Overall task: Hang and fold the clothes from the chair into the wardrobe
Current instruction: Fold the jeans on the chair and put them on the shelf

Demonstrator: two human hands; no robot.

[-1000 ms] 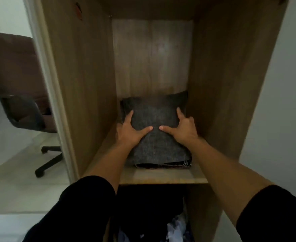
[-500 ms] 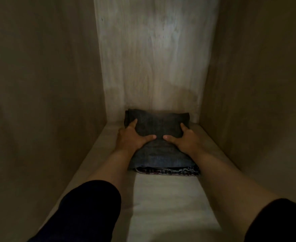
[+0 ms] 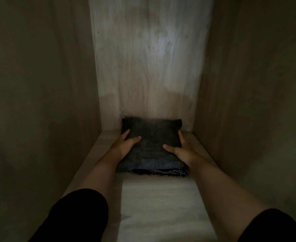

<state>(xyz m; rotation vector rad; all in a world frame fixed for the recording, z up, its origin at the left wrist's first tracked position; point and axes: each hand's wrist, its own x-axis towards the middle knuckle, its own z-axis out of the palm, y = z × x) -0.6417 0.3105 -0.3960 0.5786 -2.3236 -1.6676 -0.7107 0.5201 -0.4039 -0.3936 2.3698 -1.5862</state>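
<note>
From the head camera, the view is looking into a dim wooden wardrobe (image 3: 39,102) compartment, with the pale shelf (image 3: 157,203) running away toward the lighter back panel (image 3: 149,58). A folded dark garment (image 3: 152,145), grey-black with a bluish layer and a stitched hem showing at its near edge, is lying flat on the shelf at the far end, its rear edge sitting against or just in front of the back panel. Bare shelf is showing on both sides of it, so it is standing apart from the side walls.

The left hand (image 3: 126,145) is resting on the garment's left edge, thumb lying on top of the cloth and the fingers (image 3: 125,133) stretched along the side, spread and flat, not clamped. The right hand (image 3: 182,150) is doing the same on the right edge: thumb pointing inward across the top, the other fingers (image 3: 180,137) extended along the side and partly hidden by the fold. Both hands are flanking the garment and touching it. Bare forearms are reaching in from the bottom of the view, with black sleeves (image 3: 77,217) pushed up near the elbows.
</note>
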